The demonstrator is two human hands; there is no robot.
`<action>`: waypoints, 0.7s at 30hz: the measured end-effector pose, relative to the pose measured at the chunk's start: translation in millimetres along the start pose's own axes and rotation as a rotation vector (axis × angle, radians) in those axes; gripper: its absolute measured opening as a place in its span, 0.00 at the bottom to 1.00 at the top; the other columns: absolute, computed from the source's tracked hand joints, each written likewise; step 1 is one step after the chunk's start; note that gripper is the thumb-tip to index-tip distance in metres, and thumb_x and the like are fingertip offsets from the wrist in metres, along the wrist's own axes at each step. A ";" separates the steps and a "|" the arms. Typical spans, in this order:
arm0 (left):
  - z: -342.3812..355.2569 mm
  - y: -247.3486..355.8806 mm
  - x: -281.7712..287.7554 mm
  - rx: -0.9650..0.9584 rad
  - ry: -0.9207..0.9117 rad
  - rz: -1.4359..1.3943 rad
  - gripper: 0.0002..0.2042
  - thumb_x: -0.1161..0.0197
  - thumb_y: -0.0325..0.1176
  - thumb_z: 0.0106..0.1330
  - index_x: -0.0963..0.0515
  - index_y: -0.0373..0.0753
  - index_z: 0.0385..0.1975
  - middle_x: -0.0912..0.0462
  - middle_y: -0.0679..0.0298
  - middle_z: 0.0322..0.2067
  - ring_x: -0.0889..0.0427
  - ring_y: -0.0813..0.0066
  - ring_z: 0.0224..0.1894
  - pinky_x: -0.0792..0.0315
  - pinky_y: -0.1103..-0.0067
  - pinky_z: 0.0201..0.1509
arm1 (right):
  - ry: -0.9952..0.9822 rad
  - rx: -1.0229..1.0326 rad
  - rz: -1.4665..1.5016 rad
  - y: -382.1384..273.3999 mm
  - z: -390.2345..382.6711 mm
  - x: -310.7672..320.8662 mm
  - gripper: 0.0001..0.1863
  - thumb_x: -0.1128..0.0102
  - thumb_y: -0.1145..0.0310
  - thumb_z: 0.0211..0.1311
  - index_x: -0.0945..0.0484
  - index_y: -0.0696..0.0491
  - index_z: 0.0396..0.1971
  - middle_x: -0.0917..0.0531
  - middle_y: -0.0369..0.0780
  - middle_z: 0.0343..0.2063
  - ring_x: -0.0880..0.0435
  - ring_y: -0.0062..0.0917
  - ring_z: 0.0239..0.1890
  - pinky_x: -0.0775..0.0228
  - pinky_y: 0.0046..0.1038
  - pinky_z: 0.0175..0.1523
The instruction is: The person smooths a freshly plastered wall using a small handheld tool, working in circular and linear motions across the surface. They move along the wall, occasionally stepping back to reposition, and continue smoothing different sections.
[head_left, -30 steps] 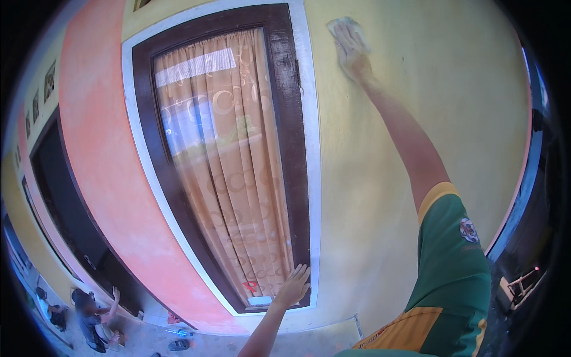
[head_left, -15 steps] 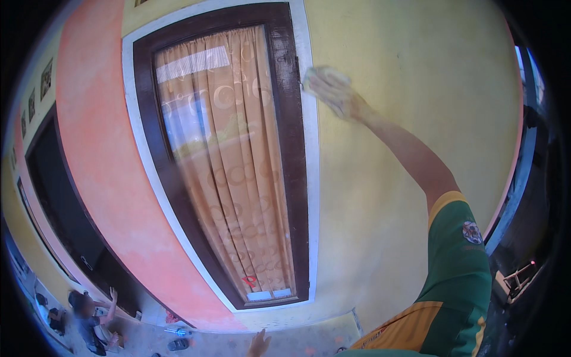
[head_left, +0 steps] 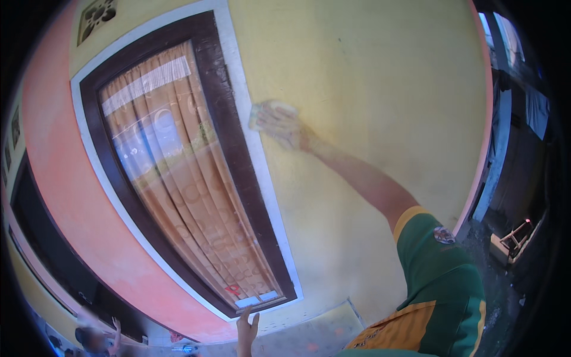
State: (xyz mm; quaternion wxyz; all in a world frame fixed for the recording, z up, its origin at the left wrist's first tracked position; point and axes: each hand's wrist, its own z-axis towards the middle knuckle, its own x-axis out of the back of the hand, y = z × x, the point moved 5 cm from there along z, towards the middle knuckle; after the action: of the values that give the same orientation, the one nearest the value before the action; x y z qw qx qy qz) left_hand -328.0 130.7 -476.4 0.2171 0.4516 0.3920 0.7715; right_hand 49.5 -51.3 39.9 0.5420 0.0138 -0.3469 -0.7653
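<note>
High on the yellow wall (head_left: 369, 77), my right arm is stretched out. My right hand (head_left: 282, 126), whitened and smeared by motion, presses a small pale pad (head_left: 254, 117) against the wall where it meets the white border (head_left: 237, 77) of the window. The pad's exact kind is too blurred to tell. Low in the picture, my left hand (head_left: 247, 332) is raised with thumb and fingers apart, holding nothing, just below the window's bottom edge. The window has a dark brown frame (head_left: 223, 83) and a tan curtain (head_left: 196, 196) behind reflecting glass.
A pink wall band (head_left: 95, 202) stands left of the window, with a dark doorway (head_left: 53, 226) beyond. Another person (head_left: 92, 339) is at the lower left, one hand raised. At the right, past the wall's pink edge, a light box with a wooden frame (head_left: 514, 241) rests on dark ground.
The view has turned, so the window sits farther left and more tilted. My right hand with the pad is lower along the white border. My left hand has come up further into view.
</note>
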 end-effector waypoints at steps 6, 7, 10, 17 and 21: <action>155.0 280.2 55.3 -0.534 0.196 -0.327 0.44 0.25 0.31 0.66 0.44 0.31 0.79 0.38 0.44 0.76 0.39 0.55 0.79 0.40 0.65 0.79 | -0.434 -0.795 1.066 -117.0 -84.4 12.3 0.16 0.27 0.64 0.67 0.11 0.54 0.51 0.07 0.38 0.45 0.09 0.23 0.45 0.19 0.25 0.52; 179.9 305.0 49.4 -0.623 0.197 -0.389 0.45 0.25 0.32 0.66 0.45 0.32 0.79 0.40 0.45 0.77 0.40 0.56 0.79 0.40 0.65 0.79 | -0.435 -0.794 1.128 -115.6 -86.9 24.9 0.14 0.26 0.64 0.66 0.10 0.52 0.49 0.07 0.38 0.43 0.09 0.21 0.43 0.18 0.25 0.50; 234.8 336.2 34.2 -0.490 -0.178 -0.376 0.35 0.28 0.32 0.70 0.36 0.35 0.76 0.24 0.56 0.68 0.25 0.64 0.70 0.30 0.70 0.70 | -0.386 -0.783 1.222 -109.5 -81.2 50.2 0.13 0.23 0.63 0.62 0.07 0.49 0.44 0.06 0.37 0.37 0.09 0.18 0.40 0.18 0.26 0.49; 262.3 484.8 61.5 -1.017 0.339 0.263 0.23 0.41 0.20 0.73 0.24 0.35 0.68 0.14 0.45 0.50 0.17 0.69 0.35 0.24 0.76 0.47 | 0.435 -0.695 0.630 -32.6 -76.7 109.5 0.28 0.24 0.63 0.62 0.18 0.54 0.61 0.17 0.45 0.61 0.22 0.35 0.69 0.34 0.36 0.73; 348.4 605.4 153.7 -1.391 0.932 0.438 0.33 0.49 0.13 0.66 0.35 0.35 0.75 0.26 0.49 0.69 0.18 0.51 0.63 0.23 0.65 0.65 | 0.528 -0.699 0.032 35.0 -111.7 79.3 0.33 0.35 0.62 0.70 0.30 0.57 0.72 0.31 0.50 0.73 0.36 0.44 0.78 0.47 0.45 0.80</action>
State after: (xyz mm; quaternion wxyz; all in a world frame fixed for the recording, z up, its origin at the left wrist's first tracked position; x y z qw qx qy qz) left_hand -90.9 16.8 188.7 0.1077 -0.0807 -0.2161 0.9670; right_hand 89.9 -181.5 2.4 0.5959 0.0195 0.0831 -0.7985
